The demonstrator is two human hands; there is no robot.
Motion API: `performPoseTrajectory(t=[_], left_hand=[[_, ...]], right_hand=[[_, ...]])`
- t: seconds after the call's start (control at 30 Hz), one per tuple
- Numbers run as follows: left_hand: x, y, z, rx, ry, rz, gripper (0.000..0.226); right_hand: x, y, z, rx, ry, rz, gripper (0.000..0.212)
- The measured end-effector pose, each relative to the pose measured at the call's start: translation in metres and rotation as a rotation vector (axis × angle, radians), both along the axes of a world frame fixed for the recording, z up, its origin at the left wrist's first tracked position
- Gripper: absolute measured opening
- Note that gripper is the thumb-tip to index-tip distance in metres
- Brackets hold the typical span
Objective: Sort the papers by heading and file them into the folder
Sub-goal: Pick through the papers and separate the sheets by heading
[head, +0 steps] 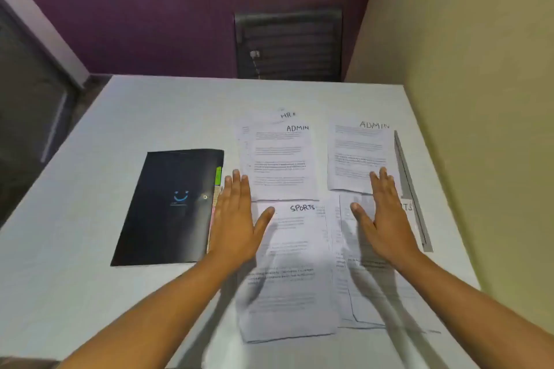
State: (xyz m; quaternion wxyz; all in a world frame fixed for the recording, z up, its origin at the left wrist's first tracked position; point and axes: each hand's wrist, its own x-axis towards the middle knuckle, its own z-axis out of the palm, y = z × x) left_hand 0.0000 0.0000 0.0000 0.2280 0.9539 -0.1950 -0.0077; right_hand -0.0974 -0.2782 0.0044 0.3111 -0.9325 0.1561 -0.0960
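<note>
Two open hands hover flat, fingers spread and gripping nothing: the left hand at the left edge of the near SPORTS sheet, the right hand over a second sheet whose heading it mostly hides. Probably they are poised to gather like headings. Further up the frame lie two ADMIN sheets, an HR sheet peeking behind the left one. At middle left, the black folder lies closed on the desk, just beside the papers.
</note>
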Motion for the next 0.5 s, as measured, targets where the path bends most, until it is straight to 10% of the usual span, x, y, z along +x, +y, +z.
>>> performPoseTrajectory(t=[0.23,0.5], left_hand=[[-0.079,0.025,-0.091,0.289,0.382,-0.059,0.092],[-0.106,0.037,-0.12,0.476,0.393,-0.198,0.089]], right_hand=[[-0.099,0.026,-0.099,-0.144,0.523,0.09,0.091],[-0.117,0.036,-0.112,-0.225,0.835,0.183,0.096]])
